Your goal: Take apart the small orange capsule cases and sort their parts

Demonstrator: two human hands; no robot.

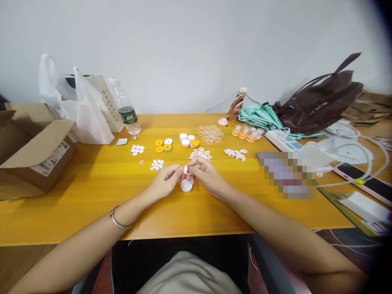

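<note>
Between the fingertips of my left hand (168,179) and my right hand (206,174) is a small white plastic piece (185,169); both hands pinch it. Just below the fingers a round white cup-like part (186,185) with an orange-tinted rim sits on the table. Beyond my hands lies a pile of white cut-out pieces (200,154), with more white flat pieces (235,153) to its right. Small white discs (157,164) lie left of my left hand, and another cluster of white discs (137,150) is farther back. The held piece's exact shape is partly hidden by my fingers.
Farther back are yellow and white round parts (163,145), clear rings (210,134) and orange-based clear assemblies (247,133). A water bottle (127,110) and cardboard box (33,151) stand left. A brown bag (321,102), power strip (283,141) and cables are right.
</note>
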